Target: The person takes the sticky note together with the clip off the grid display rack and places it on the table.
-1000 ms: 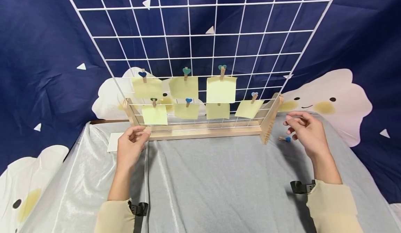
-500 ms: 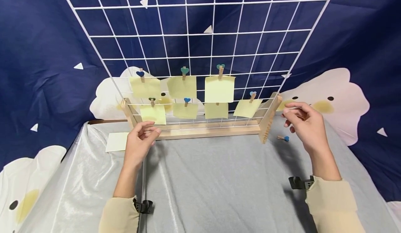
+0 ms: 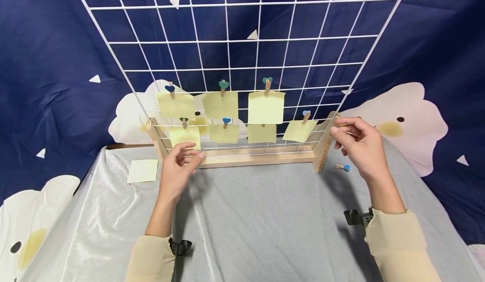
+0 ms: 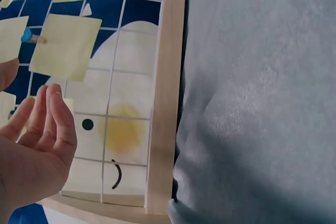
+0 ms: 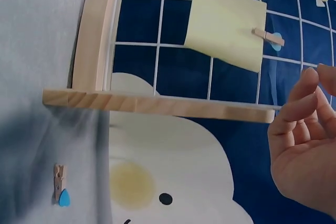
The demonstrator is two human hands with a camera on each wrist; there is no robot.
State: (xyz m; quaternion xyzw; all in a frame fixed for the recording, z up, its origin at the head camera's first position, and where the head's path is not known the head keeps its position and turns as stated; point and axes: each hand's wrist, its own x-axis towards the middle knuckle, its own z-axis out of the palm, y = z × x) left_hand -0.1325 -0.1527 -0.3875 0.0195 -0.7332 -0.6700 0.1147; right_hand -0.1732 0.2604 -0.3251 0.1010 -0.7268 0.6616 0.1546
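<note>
In the head view my left hand [image 3: 179,170] hovers before the lower left of the white wire grid [image 3: 242,68], fingers loosely bent, overlapping a yellow sticky note [image 3: 184,134]. It holds nothing visible. My right hand [image 3: 360,147] is beside the grid's right wooden foot [image 3: 323,145], thumb and forefinger close together. The right wrist view shows no object between those fingertips [image 5: 311,77]. Several yellow notes hang on the grid in two rows under small wooden clothespins with hearts, including a tilted note [image 3: 300,131] under a light-blue-heart clothespin [image 3: 306,116].
A blue-heart clothespin [image 3: 342,167] lies on the grey cloth [image 3: 257,214] right of the stand. To the left lies a pale sticky note [image 3: 142,171]. A wooden base bar [image 3: 257,160] runs along the grid's bottom. Behind hangs a navy curtain [image 3: 49,42] with cloud faces.
My left hand has moved right and slightly up, uncovering the loose note on the cloth. The right hand has risen and shifted left towards the wooden foot. The hanging notes stay in place.
</note>
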